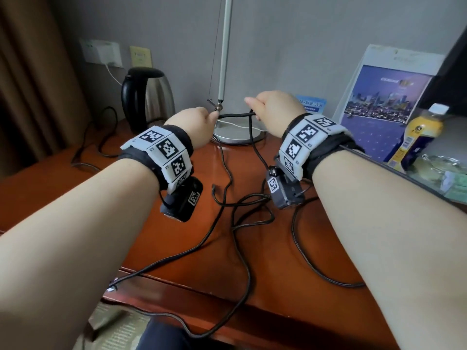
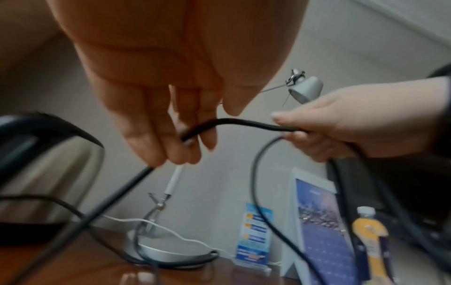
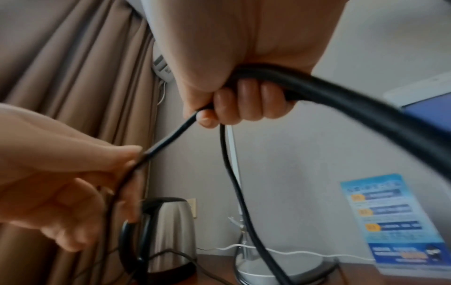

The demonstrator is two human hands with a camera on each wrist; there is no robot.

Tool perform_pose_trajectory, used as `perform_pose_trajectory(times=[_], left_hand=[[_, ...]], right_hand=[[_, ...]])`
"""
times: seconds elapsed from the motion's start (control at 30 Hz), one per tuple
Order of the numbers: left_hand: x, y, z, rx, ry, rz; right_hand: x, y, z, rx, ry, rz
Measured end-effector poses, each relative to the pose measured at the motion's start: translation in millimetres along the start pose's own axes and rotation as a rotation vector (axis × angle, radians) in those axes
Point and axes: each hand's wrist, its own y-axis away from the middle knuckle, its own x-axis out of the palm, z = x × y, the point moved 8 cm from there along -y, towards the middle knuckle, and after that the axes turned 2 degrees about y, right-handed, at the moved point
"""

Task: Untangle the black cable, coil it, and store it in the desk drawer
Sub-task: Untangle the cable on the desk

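Both hands are raised above the brown desk [image 1: 290, 251] in front of the lamp. A short stretch of the black cable [image 1: 235, 115] runs between them. My left hand [image 1: 202, 117] pinches it with thumb and fingertips, as the left wrist view [image 2: 175, 135] shows. My right hand [image 1: 267, 107] has its fingers curled round the cable [image 3: 171, 135] in a fist [image 3: 239, 104]. From the right hand one strand drops to the desk, where the rest lies in loose crossing loops [image 1: 252, 205]. Part hangs over the front edge [image 1: 227, 322]. No open drawer shows.
A steel kettle [image 1: 149, 97] with its own black cord stands at the back left. Behind the hands is the lamp base [image 1: 237, 135] with a thin white wire. A blue leaflet [image 1: 310, 103], a picture card [image 1: 384, 102] and a yellow bottle [image 1: 419, 132] stand right.
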Motion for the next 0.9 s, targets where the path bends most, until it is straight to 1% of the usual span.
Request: perform_pose_trajectory(times=[0.1, 0.2, 0.3, 0.37, 0.43, 0.5, 0.57, 0.63, 0.67, 0.73, 0.83, 0.9], left_hand=[[3.7, 1.8, -10.5, 0.024, 0.052, -0.032], [3.1, -3.1, 1.4, 0.0, 0.192, -0.046], [2.7, -9.5, 23.1, -0.035, 0.341, -0.038], [3.4, -9.7, 30.9, -0.044, 0.377, -0.025], [9.0, -10.8, 29.2, -0.031, 0.355, 0.038], [18.0, -6.8, 20.5, -0.03, 0.212, 0.121], [25.1, -1.8, 3.3, -0.001, 0.072, 0.173], [29.7, 3.8, -15.9, 0.036, 0.047, 0.195], [31.5, 4.8, -22.8, 0.056, 0.068, 0.199], [37.7, 1.5, -21.9, 0.024, 0.228, 0.229], [52.4, 1.2, -9.9, -0.087, 0.601, 0.394], [56.3, 3.9, -10.2, -0.096, 0.709, 0.456]], right_hand=[[-7.2, 0.5, 10.7, -0.054, -0.005, -0.034], [-10.2, 6.3, 0.9, -0.093, -0.084, -0.018], [-9.8, 14.7, -33.8, 0.0, -0.124, -0.012], [-5.6, 20.4, -49.2, 0.048, -0.133, -0.005], [-0.4, 21.2, -51.4, 0.06, -0.147, -0.001], [1.2, 19.7, -41.8, 0.044, -0.159, -0.012], [2.1, 16.5, -26.8, 0.004, -0.136, -0.018], [6.9, 14.3, -13.5, -0.03, -0.1, -0.004], [9.4, 14.1, -10.4, -0.037, -0.097, 0.001], [12.7, 15.2, -12.7, -0.028, -0.115, -0.002], [12.5, 18.3, -25.0, -0.001, -0.142, -0.033], [12.1, 19.4, -26.9, -0.001, -0.148, -0.044]])
